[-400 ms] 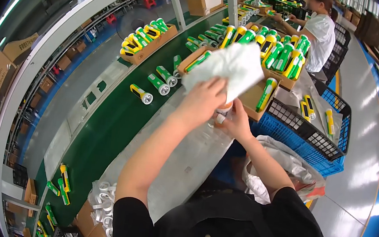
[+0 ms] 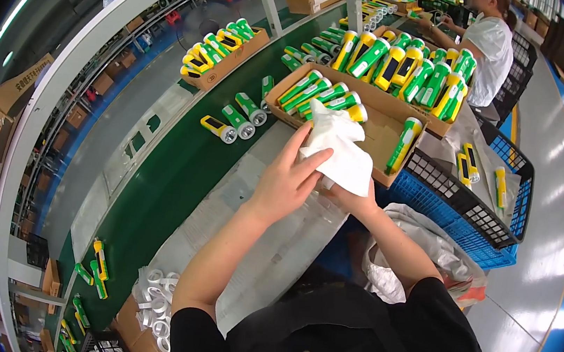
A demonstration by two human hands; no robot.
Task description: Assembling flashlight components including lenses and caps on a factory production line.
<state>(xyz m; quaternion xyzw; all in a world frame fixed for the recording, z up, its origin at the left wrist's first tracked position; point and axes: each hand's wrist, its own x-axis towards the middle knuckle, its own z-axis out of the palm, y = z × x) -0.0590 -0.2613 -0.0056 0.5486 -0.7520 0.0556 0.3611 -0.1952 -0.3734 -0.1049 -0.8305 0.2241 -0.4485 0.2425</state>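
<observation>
A crumpled white cloth (image 2: 341, 152) hangs in front of me above the near end of a cardboard tray (image 2: 381, 121). My left hand (image 2: 284, 183) grips its left side, the fingers bent against the fabric. Under the cloth's lower right edge is my right hand (image 2: 358, 201), closed, with most of its fingers covered. What it holds is hidden by the cloth. Inside the tray, several green and yellow flashlights (image 2: 320, 96) lie side by side at the left, and a single flashlight (image 2: 404, 145) leans at the right.
Behind the tray stands a box (image 2: 436, 128) packed with flashlights. More flashlights (image 2: 238, 123) lie on the green conveyor (image 2: 144, 208) at left. A black crate (image 2: 462, 198) rests on a blue one at right. White rings (image 2: 155, 301) fill a carton nearby. A person (image 2: 488, 46) works at far right.
The cloth has dropped lower, now drooping over my right hand and uncovering flashlights in the tray. A small bottle with an orange band, seen between my hands before, is now hidden.
</observation>
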